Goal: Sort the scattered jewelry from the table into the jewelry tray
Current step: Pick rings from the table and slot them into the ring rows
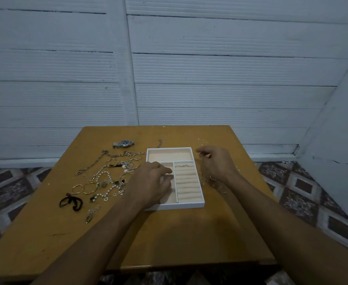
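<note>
A white jewelry tray [181,206] with beige lining lies in the middle of the wooden table. Two rings [182,166] sit in the top row of its ring rolls. My left hand [152,182] rests over the tray's lower left compartment with its fingers curled down; whether it holds anything is hidden. To the right of the tray my right hand [216,163] hovers with fingers apart and nothing visible in them. Small rings and hoops [216,185] lie on the table under that wrist. A scattered pile of jewelry [107,177] lies left of the tray.
The pile holds a silver watch [123,143], long chains [95,163], a pearl necklace [107,187], gold hoops [84,188], a black ribbon [71,202] and a brooch [91,215]. A short chain [160,143] lies behind the tray. A white panelled wall stands behind the table.
</note>
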The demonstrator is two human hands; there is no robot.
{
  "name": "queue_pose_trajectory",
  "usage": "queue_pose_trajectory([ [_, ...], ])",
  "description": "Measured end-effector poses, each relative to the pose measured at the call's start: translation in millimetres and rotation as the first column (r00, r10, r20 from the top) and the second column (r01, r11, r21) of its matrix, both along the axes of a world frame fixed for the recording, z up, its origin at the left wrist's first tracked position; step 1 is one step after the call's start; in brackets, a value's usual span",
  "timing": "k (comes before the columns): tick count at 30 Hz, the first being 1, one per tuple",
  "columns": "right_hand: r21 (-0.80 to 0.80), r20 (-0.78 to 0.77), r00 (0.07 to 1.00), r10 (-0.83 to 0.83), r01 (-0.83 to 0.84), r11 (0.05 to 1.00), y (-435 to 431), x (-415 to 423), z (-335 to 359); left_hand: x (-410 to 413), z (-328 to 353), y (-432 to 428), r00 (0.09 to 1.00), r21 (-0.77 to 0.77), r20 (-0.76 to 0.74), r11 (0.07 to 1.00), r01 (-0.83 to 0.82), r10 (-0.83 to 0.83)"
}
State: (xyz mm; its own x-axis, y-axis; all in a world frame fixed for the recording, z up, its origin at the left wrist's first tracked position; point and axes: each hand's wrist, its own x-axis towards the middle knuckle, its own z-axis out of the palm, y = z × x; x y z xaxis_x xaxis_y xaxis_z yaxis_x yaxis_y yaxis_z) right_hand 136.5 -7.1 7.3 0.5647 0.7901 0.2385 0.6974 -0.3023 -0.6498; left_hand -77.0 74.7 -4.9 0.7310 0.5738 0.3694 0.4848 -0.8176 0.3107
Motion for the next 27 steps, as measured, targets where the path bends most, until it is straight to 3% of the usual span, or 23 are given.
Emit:
queue_pose_trajectory([
  [3, 0.025, -0.033, 0.999, -0.041, 0.042, 0.999, -24, 15, 12, 16, 1, -9, 0.999, 0.001, 0.029, 1.000, 0.017, -0.017],
  [9, -0.088, -0.065, 0.995, -0.076, 0.070, 0.994, -84, 35, 6, 68, 3, -34, 0.985, -0.032, 0.006, 0.985, 0.172, -0.172],
  [18, -0.224, -0.121, 0.990, -0.071, 0.043, 0.974, -136, 34, -12, 118, 3, -45, 0.901, -0.026, -0.366, 0.970, 0.240, -0.233],
  [27, -0.265, -0.136, 0.989, -0.052, 0.015, 0.964, -139, 25, -17, 126, 4, -44, 0.870, -0.097, -0.428, 0.970, 0.224, -0.244],
])
